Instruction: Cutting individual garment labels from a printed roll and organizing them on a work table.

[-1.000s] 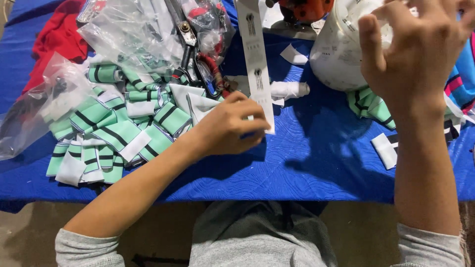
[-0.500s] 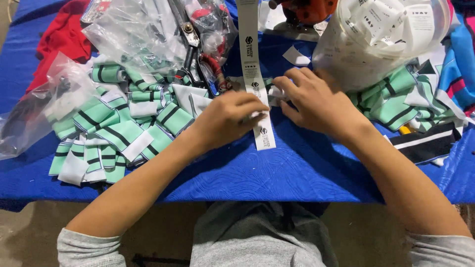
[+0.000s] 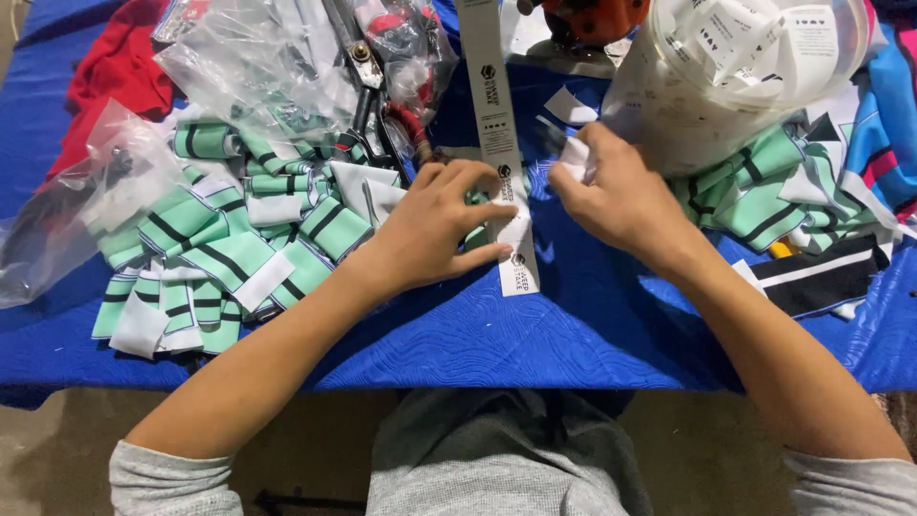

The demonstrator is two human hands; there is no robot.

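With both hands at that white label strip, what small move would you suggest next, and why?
Probably slide the small white tag in the right hand under the white label strip: the left hand already pins the strip to the blue cloth, and the tag sits just beside it.

The cloth (image 3: 573,325) is blue, the folded fabric pieces (image 3: 220,258) mint green with black stripes, the label strip (image 3: 497,124) white.
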